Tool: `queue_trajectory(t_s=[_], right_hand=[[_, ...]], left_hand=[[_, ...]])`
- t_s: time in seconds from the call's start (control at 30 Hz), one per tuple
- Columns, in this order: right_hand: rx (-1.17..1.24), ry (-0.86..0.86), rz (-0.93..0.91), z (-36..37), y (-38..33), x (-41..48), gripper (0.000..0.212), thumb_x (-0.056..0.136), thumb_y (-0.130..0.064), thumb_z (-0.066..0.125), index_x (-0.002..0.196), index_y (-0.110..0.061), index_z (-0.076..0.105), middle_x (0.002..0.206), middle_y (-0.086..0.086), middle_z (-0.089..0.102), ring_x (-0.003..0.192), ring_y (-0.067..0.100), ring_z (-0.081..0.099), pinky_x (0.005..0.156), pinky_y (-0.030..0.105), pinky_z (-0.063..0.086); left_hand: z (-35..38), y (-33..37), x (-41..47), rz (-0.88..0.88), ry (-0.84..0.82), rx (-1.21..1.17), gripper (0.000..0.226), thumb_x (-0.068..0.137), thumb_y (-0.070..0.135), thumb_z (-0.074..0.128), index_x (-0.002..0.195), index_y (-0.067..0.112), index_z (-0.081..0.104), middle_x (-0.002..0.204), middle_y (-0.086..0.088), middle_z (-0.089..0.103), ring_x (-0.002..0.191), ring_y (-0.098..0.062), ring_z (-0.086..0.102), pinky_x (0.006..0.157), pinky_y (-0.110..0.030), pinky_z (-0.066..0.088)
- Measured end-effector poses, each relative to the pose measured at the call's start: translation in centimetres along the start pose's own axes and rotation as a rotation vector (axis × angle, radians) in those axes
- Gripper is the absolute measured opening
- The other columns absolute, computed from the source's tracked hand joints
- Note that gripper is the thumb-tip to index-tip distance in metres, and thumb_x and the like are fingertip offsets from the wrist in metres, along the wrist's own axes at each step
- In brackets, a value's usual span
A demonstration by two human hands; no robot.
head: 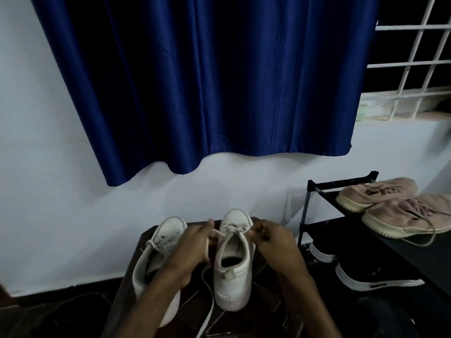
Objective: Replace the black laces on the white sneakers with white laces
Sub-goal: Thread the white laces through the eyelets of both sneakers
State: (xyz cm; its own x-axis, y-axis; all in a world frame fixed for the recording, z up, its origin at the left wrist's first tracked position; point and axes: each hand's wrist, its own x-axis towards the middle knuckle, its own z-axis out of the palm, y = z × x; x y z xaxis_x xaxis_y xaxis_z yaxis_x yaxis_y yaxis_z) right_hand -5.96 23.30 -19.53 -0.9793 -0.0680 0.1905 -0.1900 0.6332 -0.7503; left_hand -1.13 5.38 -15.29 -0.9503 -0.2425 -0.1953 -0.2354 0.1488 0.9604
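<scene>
Two white sneakers (156,254) stand side by side on dark surface (258,311). Left hand (192,242) and right hand (273,242) each pinch white lace (216,232) beside right sneaker (233,272) eyelets, likely evening tension.

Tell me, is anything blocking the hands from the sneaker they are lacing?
Nothing visible does. The left hand and right hand already pinch the white lace at the eyelets of the sneaker being laced. The second sneaker lies beside it, partly under the left hand, clear of the eyelets.
</scene>
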Motion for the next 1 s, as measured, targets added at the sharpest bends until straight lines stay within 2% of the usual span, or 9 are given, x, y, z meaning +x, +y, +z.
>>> queue_trajectory(t_s=[0.13,0.23,0.43,0.5,0.57,0.7,0.83,0.9,1.0], right_hand=[[0.352,-0.113,0.120,-5.0,-2.1,1.0,0.006,0.091,-0.019,0.066,0.087,-0.016,0.069,0.067,-0.001,0.065,0.059,0.013,0.059,0.065,0.034,0.052],[0.589,-0.180,0.077,-9.8,-6.4,1.4,0.012,0.097,-0.011,0.056,0.100,-0.009,0.068,0.069,0.002,0.064,0.056,0.009,0.053,0.061,0.026,0.053],[1.055,-0.328,-0.094,-16.2,-15.1,1.5,0.031,0.097,0.006,0.038,0.108,-0.003,0.066,0.099,0.011,0.073,0.081,0.016,0.070,0.079,0.029,0.060],[1.040,-0.368,-0.165,-17.4,-17.5,1.6,0.035,0.096,0.009,0.036,0.113,-0.002,0.064,0.109,0.014,0.072,0.091,0.019,0.071,0.086,0.031,0.058],[0.941,-0.330,-0.214,-17.5,-19.3,1.8,0.030,0.095,0.009,0.042,0.113,0.000,0.064,0.105,0.014,0.073,0.088,0.018,0.071,0.086,0.030,0.057],[0.685,-0.099,-0.270,-17.0,-22.1,2.6,0.015,0.094,-0.007,0.058,0.100,0.002,0.070,0.078,0.010,0.073,0.064,0.015,0.066,0.067,0.026,0.057],[0.476,0.119,-0.382,-17.5,-24.0,2.8,0.016,0.092,-0.026,0.064,0.084,-0.018,0.075,0.067,-0.001,0.070,0.059,0.004,0.059,0.054,0.019,0.048],[0.440,0.173,-0.412,-17.6,-24.7,3.0,0.016,0.091,-0.031,0.064,0.082,-0.024,0.076,0.070,0.000,0.070,0.065,0.003,0.061,0.058,0.016,0.047],[0.474,0.165,-0.422,-17.5,-25.0,3.1,0.018,0.092,-0.030,0.063,0.081,-0.026,0.077,0.081,0.005,0.073,0.082,0.014,0.067,0.075,0.025,0.053]], left_hand=[[-2.4,4.8,0.0,0.072,0.046,-0.236,0.028,0.100,0.029,0.050,0.086,0.008,0.060,0.102,-0.009,0.069,0.099,-0.024,0.064,0.086,-0.046,0.054],[-4.0,8.4,-0.7,0.180,0.020,-0.327,0.029,0.098,0.031,0.054,0.079,0.011,0.062,0.099,-0.004,0.071,0.091,-0.019,0.064,0.078,-0.042,0.057],[-5.8,16.1,-4.4,0.375,-0.122,-0.448,0.023,0.098,0.029,0.052,0.084,0.018,0.066,0.105,-0.003,0.074,0.094,-0.017,0.069,0.087,-0.045,0.052],[-6.2,18.1,-5.5,0.491,-0.136,-0.397,0.023,0.100,0.026,0.049,0.094,0.018,0.070,0.107,0.000,0.074,0.094,-0.015,0.070,0.087,-0.042,0.052],[-6.5,19.7,-6.1,0.610,-0.122,-0.319,0.024,0.101,0.018,0.048,0.103,0.018,0.071,0.106,0.000,0.074,0.091,-0.013,0.070,0.085,-0.038,0.055],[-6.3,22.3,-6.9,0.799,-0.045,-0.128,0.022,0.098,0.002,0.050,0.107,0.010,0.070,0.096,-0.004,0.076,0.082,-0.017,0.069,0.068,-0.022,0.056],[-5.8,23.7,-7.4,0.878,0.038,-0.116,0.026,0.094,0.001,0.059,0.118,0.013,0.057,0.088,-0.006,0.077,0.075,-0.023,0.073,0.065,-0.025,0.059],[-5.7,24.2,-7.4,0.875,0.066,-0.142,0.032,0.092,0.003,0.063,0.120,0.013,0.050,0.089,-0.005,0.077,0.076,-0.023,0.073,0.068,-0.026,0.060],[-5.7,24.7,-7.3,0.820,0.099,-0.194,0.020,0.091,0.006,0.066,0.109,0.004,0.057,0.090,-0.007,0.077,0.075,-0.024,0.074,0.065,-0.027,0.059]])
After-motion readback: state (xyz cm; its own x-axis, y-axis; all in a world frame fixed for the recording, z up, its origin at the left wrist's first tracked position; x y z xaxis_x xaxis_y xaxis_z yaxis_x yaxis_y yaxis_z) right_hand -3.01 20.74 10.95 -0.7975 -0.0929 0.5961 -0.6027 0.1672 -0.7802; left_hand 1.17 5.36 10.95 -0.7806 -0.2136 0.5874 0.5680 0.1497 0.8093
